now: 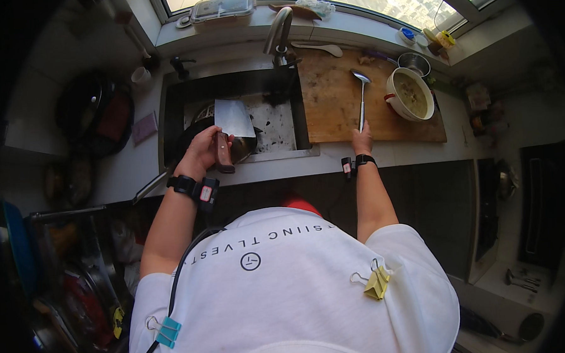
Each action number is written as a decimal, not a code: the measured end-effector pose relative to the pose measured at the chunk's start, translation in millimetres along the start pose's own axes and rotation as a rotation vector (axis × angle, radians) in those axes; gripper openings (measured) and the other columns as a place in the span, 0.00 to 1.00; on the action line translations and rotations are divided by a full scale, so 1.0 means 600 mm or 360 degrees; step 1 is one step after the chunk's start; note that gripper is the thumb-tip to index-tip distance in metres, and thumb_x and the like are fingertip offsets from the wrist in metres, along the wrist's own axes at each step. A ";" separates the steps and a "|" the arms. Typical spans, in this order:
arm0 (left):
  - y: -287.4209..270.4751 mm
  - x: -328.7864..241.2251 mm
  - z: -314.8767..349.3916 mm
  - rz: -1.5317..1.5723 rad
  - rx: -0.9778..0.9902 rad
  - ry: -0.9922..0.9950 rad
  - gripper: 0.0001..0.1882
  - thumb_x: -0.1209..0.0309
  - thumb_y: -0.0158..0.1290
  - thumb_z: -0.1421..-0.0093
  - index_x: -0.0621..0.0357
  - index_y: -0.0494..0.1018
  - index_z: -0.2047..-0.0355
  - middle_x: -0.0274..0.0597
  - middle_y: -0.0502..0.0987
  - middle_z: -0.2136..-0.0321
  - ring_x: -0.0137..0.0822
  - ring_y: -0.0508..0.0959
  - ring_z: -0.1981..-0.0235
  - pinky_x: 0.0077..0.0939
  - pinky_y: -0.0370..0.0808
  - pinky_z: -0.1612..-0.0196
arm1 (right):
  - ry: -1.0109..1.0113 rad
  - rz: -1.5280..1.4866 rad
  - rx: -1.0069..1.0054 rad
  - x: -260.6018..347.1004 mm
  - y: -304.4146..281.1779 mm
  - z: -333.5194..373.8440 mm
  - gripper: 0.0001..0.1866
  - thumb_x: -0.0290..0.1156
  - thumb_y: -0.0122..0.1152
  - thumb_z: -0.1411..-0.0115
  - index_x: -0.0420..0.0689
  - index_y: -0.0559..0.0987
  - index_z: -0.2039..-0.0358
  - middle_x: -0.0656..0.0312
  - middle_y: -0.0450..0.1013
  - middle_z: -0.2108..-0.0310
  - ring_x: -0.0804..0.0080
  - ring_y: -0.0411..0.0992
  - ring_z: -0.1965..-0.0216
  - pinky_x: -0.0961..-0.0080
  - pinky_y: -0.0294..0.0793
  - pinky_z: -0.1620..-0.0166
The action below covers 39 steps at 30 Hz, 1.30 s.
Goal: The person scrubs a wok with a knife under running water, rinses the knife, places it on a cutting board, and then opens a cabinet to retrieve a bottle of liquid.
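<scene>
- Your left hand (200,150) is closed around the cleaver (233,119) near where handle meets blade; the blade points away from you, over the sink (289,155). Keep your fingertips on the wood, behind the edge.
- Hold that blade clear of the pan (248,146) just below your left hand; a knock could twist it.
- Your right hand (361,140) grips the ladle (362,102) by its handle's near end, the head reaching away over the board (333,114). A grip farther up would likely steady it.
- Mind the bowl (397,107) of soup right of your right hand: lift the ladle before swinging it sideways.
</scene>
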<state>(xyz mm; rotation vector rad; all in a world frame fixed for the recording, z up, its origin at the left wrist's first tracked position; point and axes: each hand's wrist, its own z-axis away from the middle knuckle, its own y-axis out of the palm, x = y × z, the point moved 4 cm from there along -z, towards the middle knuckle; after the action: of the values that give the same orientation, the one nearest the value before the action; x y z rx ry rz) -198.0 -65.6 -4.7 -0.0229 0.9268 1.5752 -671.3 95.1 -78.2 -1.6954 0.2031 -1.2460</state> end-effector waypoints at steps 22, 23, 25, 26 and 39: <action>0.261 0.139 -0.107 -0.0062 -0.0193 0.0324 0.12 0.72 0.39 0.35 0.61 0.66 0.53 0.51 0.75 0.62 0.48 0.78 0.60 0.46 0.77 0.56 | -0.1129 -0.0581 0.1828 0.284 -0.048 0.143 0.29 0.44 0.55 0.36 0.44 0.66 0.39 0.54 0.75 0.58 0.65 0.74 0.59 0.71 0.73 0.54; 0.270 0.147 -0.114 -0.0033 -0.0224 0.0342 0.13 0.72 0.38 0.35 0.61 0.66 0.53 0.51 0.75 0.61 0.49 0.78 0.60 0.47 0.77 0.56 | -0.1193 -0.0428 0.1689 0.297 -0.054 0.149 0.32 0.47 0.57 0.38 0.44 0.64 0.38 0.48 0.74 0.60 0.55 0.74 0.59 0.66 0.72 0.54; 0.289 0.158 -0.121 -0.0075 -0.0232 0.0421 0.15 0.73 0.37 0.35 0.61 0.64 0.49 0.51 0.75 0.59 0.48 0.79 0.60 0.46 0.78 0.56 | -0.1090 -0.0265 0.1706 0.297 -0.066 0.146 0.35 0.44 0.60 0.41 0.45 0.62 0.37 0.47 0.75 0.62 0.53 0.74 0.61 0.66 0.73 0.57; 0.297 0.165 -0.124 -0.0109 -0.0272 0.0441 0.15 0.74 0.37 0.35 0.60 0.64 0.48 0.50 0.75 0.59 0.48 0.79 0.60 0.44 0.78 0.56 | -0.1049 -0.0320 0.1762 0.292 -0.073 0.138 0.35 0.42 0.60 0.43 0.44 0.61 0.37 0.46 0.75 0.63 0.53 0.75 0.62 0.66 0.73 0.58; 0.350 0.220 -0.160 0.0098 -0.0323 0.0579 0.13 0.73 0.40 0.34 0.55 0.64 0.49 0.46 0.75 0.59 0.40 0.78 0.59 0.37 0.77 0.57 | -0.1078 -0.0659 0.1531 0.217 -0.059 0.085 0.34 0.29 0.57 0.50 0.40 0.64 0.41 0.41 0.72 0.55 0.46 0.72 0.54 0.63 0.72 0.52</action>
<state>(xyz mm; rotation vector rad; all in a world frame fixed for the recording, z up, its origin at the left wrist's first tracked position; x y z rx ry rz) -454.2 4.1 -23.6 -0.4399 1.0495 1.7501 -584.5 62.5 32.4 -1.1964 -1.0366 -0.7486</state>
